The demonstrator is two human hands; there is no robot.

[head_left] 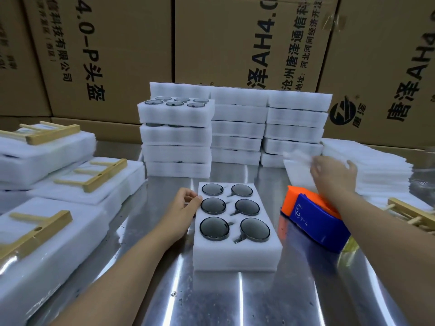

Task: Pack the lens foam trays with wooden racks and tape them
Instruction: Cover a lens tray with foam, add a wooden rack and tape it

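A white foam tray (237,252) with several dark round lenses lies on the steel table in front of me. My left hand (182,208) grips its left edge, thumb on top. My right hand (333,174) reaches to the right and pinches a thin white foam sheet (297,171), blurred by motion, beside a stack of such sheets (374,170). An orange and blue tape dispenser (313,217) lies under my right forearm. Wooden racks (414,214) lie at the far right.
Stacks of filled foam trays (235,128) stand behind the tray. On the left lie packed foam bundles topped with wooden racks (94,175). Cardboard boxes (211,38) form a wall at the back. The steel table (235,302) reflects light near me.
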